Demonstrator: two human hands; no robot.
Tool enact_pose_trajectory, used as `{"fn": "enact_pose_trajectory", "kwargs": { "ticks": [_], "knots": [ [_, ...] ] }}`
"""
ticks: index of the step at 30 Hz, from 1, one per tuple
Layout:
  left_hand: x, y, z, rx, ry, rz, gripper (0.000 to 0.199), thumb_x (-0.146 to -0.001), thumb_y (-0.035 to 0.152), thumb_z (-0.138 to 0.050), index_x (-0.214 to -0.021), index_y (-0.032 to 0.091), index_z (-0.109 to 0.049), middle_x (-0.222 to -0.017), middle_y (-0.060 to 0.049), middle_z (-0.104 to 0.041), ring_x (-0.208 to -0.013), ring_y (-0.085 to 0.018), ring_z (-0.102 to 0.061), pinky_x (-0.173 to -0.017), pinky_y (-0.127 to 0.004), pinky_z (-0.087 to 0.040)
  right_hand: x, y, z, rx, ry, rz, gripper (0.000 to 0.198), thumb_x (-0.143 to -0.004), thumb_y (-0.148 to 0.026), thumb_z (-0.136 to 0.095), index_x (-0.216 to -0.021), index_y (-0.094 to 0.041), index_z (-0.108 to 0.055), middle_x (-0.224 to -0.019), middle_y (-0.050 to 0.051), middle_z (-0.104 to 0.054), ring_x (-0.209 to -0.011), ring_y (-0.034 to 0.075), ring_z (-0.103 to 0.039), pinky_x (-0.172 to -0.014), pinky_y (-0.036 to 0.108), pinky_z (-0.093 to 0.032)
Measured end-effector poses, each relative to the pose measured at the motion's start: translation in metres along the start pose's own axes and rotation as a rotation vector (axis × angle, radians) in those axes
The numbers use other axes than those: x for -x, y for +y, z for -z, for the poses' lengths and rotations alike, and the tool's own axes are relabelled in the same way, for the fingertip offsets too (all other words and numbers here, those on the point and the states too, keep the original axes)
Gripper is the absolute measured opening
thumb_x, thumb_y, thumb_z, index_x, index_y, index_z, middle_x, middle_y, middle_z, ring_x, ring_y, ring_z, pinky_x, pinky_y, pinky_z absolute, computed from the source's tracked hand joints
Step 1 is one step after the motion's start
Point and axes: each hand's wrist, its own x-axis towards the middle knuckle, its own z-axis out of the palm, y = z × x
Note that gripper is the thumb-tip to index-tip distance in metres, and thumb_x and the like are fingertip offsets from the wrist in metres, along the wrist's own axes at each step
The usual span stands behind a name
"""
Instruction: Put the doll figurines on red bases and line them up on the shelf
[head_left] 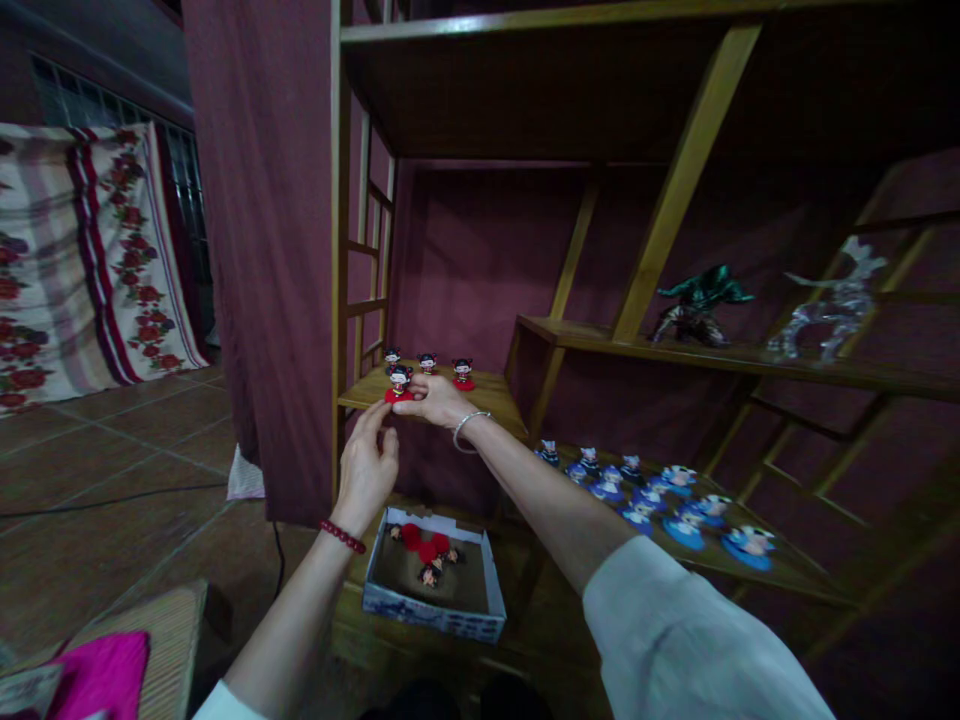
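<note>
My right hand (439, 400), with a silver bangle at the wrist, pinches a small figurine (400, 383) with black hair buns and a red base. The figurine is upright at the front of a small wooden shelf (491, 395); whether its base touches the wood I cannot tell. Just below, my left hand (367, 465) has its fingers stretched up toward the red base, the thumb apart, and a red bead bracelet on the wrist. Behind stand three similar figurines (463, 374) on the shelf. Under my hands, a shallow cardboard box (491, 585) holds several more, lying down.
Several blue and white figurines (686, 525) stand on a lower shelf at right. Above them are a dark green figure (705, 300) and a clear animal figure (836, 300). Lattice posts (341, 250) border the shelf at left. A pink cloth (109, 675) lies bottom left.
</note>
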Motion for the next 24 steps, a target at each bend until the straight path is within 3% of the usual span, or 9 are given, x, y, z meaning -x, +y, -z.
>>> {"fn": "enact_pose_trajectory", "kwargs": {
  "ticks": [11, 24],
  "knots": [
    [-0.004, -0.007, -0.007, -0.171, -0.029, -0.036, 0.034, -0.076, 0.015, -0.041, -0.109, 0.017, -0.052, -0.117, -0.007, -0.051, -0.112, -0.018, -0.044, -0.097, -0.034, -0.034, -0.007, 0.011, 0.001, 0.029, 0.017, -0.009, 0.03, -0.049, -0.009, -0.071, -0.075, -0.013, -0.056, -0.081, 0.002, -0.064, -0.078, 0.011, -0.059, -0.085, 0.029, -0.041],
    [-0.014, 0.008, -0.017, -0.209, -0.074, -0.047, 0.034, -0.076, 0.015, -0.041, -0.107, 0.014, -0.053, -0.113, -0.008, -0.053, -0.107, -0.017, -0.047, -0.095, -0.031, -0.036, -0.001, 0.015, 0.017, -0.012, 0.056, -0.012, 0.031, -0.05, -0.006, -0.069, -0.078, -0.013, -0.056, -0.083, 0.003, -0.064, -0.083, 0.013, -0.059, -0.085, 0.03, -0.042]
  ]
}}
